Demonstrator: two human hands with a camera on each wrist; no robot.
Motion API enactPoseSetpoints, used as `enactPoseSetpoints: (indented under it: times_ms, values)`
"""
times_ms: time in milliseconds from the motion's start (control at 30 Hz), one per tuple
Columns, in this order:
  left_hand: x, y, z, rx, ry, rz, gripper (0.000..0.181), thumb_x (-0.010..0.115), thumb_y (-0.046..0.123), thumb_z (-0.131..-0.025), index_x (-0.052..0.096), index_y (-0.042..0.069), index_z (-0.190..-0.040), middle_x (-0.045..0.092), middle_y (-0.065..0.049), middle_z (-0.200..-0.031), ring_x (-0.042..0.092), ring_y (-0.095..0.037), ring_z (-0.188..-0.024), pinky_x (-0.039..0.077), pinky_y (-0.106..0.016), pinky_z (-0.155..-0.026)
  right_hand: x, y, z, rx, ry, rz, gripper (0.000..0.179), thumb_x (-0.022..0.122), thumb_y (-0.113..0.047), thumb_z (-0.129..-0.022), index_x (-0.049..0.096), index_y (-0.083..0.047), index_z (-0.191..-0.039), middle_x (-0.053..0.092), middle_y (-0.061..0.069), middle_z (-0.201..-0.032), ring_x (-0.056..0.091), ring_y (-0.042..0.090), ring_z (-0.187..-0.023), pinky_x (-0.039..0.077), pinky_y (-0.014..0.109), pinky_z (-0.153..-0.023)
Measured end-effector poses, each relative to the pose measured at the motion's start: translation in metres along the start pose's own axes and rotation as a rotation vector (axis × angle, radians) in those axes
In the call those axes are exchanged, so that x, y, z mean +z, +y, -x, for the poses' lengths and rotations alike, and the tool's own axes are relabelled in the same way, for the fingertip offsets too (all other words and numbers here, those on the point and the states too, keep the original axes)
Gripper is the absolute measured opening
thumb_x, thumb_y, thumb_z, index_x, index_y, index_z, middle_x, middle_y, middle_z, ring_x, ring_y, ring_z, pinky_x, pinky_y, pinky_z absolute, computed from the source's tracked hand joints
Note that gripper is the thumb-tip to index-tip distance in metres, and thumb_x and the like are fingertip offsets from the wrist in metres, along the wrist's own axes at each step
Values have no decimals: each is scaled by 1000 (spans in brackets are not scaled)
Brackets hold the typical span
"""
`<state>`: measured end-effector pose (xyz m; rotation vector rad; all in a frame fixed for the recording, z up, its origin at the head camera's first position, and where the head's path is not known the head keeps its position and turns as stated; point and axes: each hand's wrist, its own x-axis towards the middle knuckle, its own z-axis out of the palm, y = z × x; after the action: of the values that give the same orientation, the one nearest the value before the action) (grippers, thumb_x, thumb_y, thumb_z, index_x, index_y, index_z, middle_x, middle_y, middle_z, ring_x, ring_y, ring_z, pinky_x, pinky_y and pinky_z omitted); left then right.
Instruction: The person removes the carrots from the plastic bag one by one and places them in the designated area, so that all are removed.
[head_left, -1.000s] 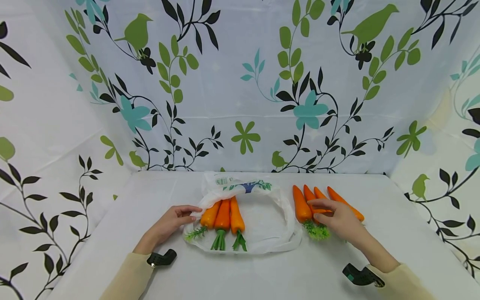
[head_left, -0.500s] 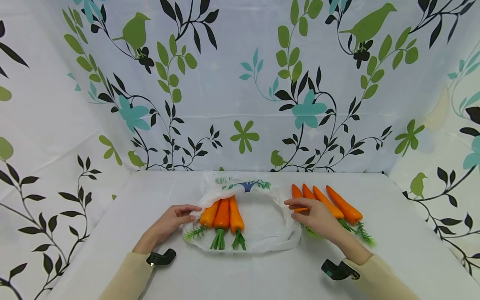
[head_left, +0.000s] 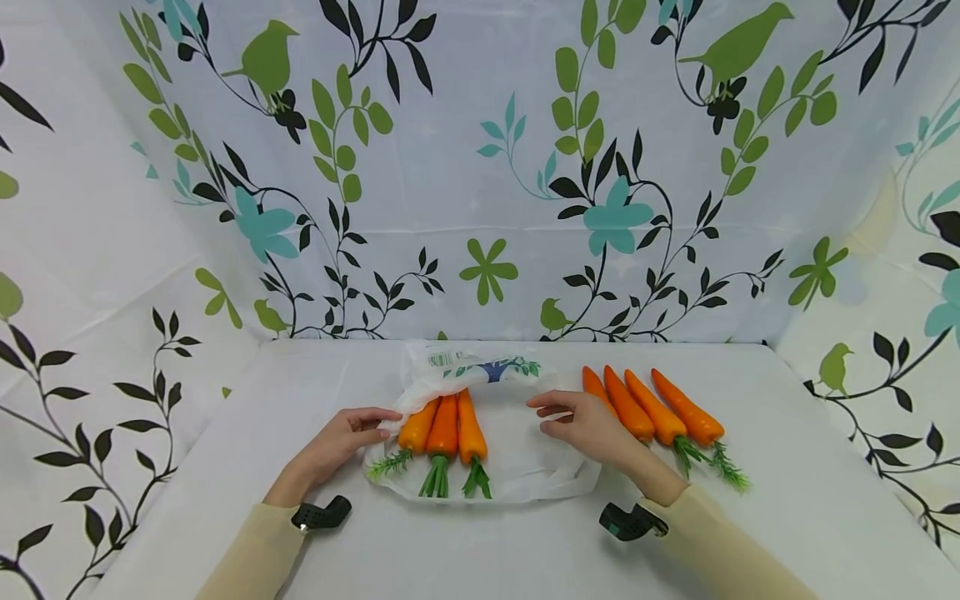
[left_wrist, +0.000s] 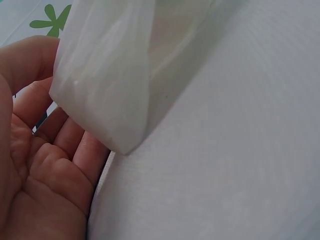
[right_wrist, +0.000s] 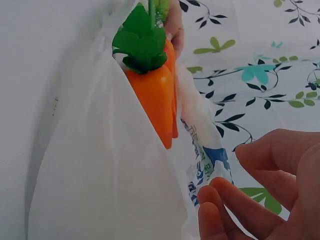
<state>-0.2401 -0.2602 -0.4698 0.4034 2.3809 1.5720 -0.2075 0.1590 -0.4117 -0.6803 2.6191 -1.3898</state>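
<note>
A white plastic bag with a printed tree lies flat with its mouth toward me. Three orange carrots with green tops rest side by side in its left part. At the bag's left edge my left hand holds the film between thumb and fingers; in the left wrist view the film hides its fingertips. My right hand hovers over the bag's right side, fingers loosely bent and nothing held. The right wrist view shows it apart from the carrot nearest the camera.
Several more carrots lie in a fanned row on the white table, right of the bag and partly behind my right hand. A patterned cloth with leaves and birds hangs behind the table.
My right hand has moved left, off the loose carrots and over the bag's right side, so more of those carrots show. The left hand and the three carrots in the bag stay put.
</note>
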Motion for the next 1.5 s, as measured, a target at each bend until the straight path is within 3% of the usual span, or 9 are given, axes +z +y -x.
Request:
enactPoseSetpoints:
  times_ms: [300, 833, 1100, 1333, 1500]
  values:
    - [-1, 0, -1, 2, 0, 16, 33, 69, 22, -94, 69, 9, -125, 59, -8, -135, 44, -29, -124, 29, -50, -109, 11, -1, -14, 33, -79, -32, 31, 64, -11, -96, 67, -7, -127, 66, 11, -124, 62, 25, -111, 52, 41, -92]
    - [-1, -1, -1, -5, -6, 19, 32, 67, 21, -95, 69, 11, -125, 59, -8, -135, 44, -30, -126, 29, -50, -109, 36, -7, -39, -39, -215, -6, 28, 61, -11, -98, 68, -4, -123, 69, 9, -118, 61, 26, -112, 45, 47, -101]
    - [0, 2, 0, 2, -12, 25, 32, 66, 21, -95, 69, 11, -125, 59, -8, -136, 44, -30, -127, 29, -52, -110, 53, -16, -49, 21, -236, 22, 28, 64, -20, -96, 70, -16, -124, 67, 0, -122, 63, 19, -106, 50, 39, -91]
    - [0, 2, 0, 0, -7, 25, 31, 65, 19, -96, 69, 11, -125, 58, -9, -138, 43, -32, -130, 25, -58, -112, 65, -19, -53, 29, -288, -20, 32, 63, -17, -95, 68, -14, -126, 65, 1, -124, 62, 25, -109, 50, 44, -93]
    - [0, 3, 1, -2, -10, 24, 32, 66, 21, -95, 69, 11, -125, 57, -10, -138, 42, -33, -131, 24, -59, -112, 70, -23, -53, 55, -306, 14, 36, 64, -16, -93, 68, -17, -129, 64, -1, -120, 58, 20, -101, 50, 36, -81]
